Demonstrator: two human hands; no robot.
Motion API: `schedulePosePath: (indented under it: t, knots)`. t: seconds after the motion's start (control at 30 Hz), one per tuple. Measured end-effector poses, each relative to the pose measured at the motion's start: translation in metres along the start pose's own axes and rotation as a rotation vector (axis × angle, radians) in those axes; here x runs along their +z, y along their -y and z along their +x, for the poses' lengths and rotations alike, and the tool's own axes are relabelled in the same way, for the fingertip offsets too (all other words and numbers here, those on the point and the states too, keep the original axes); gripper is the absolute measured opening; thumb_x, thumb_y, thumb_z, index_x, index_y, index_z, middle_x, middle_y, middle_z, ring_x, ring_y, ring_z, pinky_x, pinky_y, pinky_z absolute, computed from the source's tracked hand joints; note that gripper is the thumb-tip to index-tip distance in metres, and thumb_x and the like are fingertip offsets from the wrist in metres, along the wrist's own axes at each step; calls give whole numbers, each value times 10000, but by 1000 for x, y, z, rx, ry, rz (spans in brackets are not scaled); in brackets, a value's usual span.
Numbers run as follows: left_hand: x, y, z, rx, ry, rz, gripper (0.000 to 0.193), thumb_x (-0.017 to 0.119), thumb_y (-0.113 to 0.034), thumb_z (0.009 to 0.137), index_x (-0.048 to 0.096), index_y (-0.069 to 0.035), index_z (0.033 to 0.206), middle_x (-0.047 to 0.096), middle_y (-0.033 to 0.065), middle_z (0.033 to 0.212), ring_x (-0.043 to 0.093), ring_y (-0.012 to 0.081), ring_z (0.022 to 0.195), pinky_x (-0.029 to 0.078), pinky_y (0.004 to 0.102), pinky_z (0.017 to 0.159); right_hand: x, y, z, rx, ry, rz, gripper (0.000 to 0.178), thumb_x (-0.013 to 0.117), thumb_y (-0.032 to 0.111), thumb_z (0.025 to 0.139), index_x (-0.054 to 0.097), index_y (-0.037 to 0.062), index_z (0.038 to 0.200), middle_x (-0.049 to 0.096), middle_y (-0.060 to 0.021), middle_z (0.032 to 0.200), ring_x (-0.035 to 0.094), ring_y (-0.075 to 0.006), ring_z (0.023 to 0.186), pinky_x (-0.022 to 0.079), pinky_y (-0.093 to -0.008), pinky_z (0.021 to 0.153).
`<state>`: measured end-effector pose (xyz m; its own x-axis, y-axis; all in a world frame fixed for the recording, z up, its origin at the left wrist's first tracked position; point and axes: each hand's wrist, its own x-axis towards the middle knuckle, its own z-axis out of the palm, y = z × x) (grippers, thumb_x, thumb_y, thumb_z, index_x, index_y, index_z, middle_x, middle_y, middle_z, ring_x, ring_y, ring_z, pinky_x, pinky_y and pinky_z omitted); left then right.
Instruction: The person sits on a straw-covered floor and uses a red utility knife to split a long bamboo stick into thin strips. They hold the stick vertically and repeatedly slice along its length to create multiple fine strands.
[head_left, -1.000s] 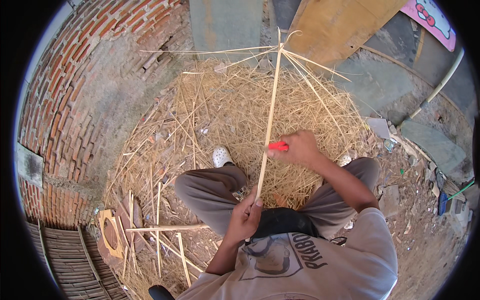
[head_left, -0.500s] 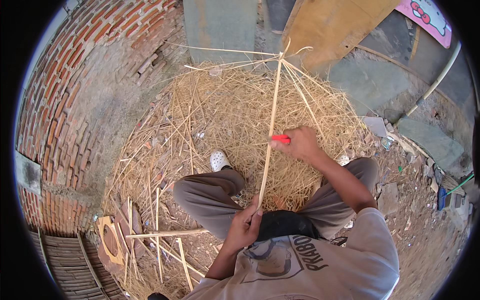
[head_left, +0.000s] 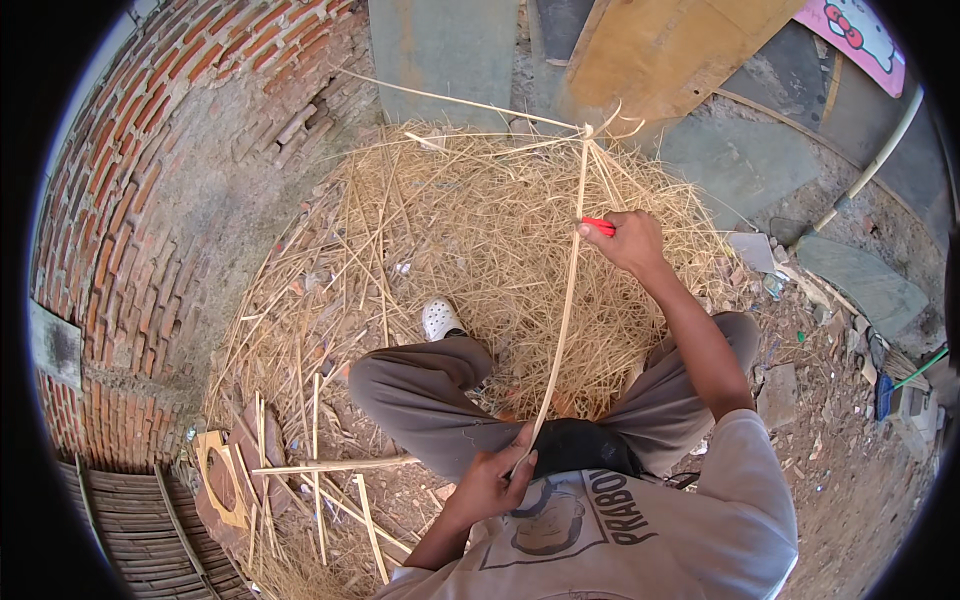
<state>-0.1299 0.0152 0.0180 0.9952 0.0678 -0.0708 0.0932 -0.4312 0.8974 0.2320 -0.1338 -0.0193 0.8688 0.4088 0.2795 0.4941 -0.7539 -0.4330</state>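
The right grip (head_left: 632,240) is closed around a red tool (head_left: 597,227) — held against a long pale strip (head_left: 568,310) running between the 2 grips; the left grip (head_left: 497,480) pinches its near end; beyond the right grip, thin slivers (head_left: 589,132) splay out — dry shavings (head_left: 500,220) lie beneath.

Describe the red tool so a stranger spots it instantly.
Find the big heap of pale shavings. Over its right half, the right hand holds the red tool at a long strip. Bright red sets it apart from the pale strip and shavings.
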Motion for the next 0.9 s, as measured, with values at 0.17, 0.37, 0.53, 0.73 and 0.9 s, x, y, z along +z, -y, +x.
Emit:
schedulePosePath:
  t: [0.17,0.37,0.53,0.73,0.9]
  knots:
    - [2,9,-10,75,7,-46,298,586,-1,895,630,31,1188,538,128,576,504,149,441,429,267,480,7,-5,2,4,-27,-9,770,503,827,763,683,89,634,573,-99,512,613,-272,543,470,-404,520]
    - [-7,-2,-36,-2,169,-15,357,593,-10,898,599,8,1254,571,112,605,529,145,473,453,283,513,-11,-54,39,357,-25,97,827,441,845,788,659,66,618,570,-107,525,620,-278,563,466,-391,532]
    - [-1,11,-36,-65,3,-154,374,572,-21,936,559,21,1307,533,27,607,474,54,527,407,237,504,-8,-47,30,349,2,204,825,426,827,819,647,61,607,535,-49,517,566,-240,525,474,-398,560]
    - [4,43,-20,-42,-76,-327,416,545,-19,969,495,12,1381,371,-86,627,336,2,555,274,195,483,-14,28,-13,62,202,689,535,632,535,895,674,25,741,495,13,556,450,-126,524,468,-359,602]
    - [9,52,-6,-22,-97,-309,410,548,-44,979,499,-4,1384,426,-73,667,369,5,569,303,191,493,-4,43,-23,196,261,1132,305,683,328,918,632,47,811,455,41,573,372,-47,488,368,-277,494]
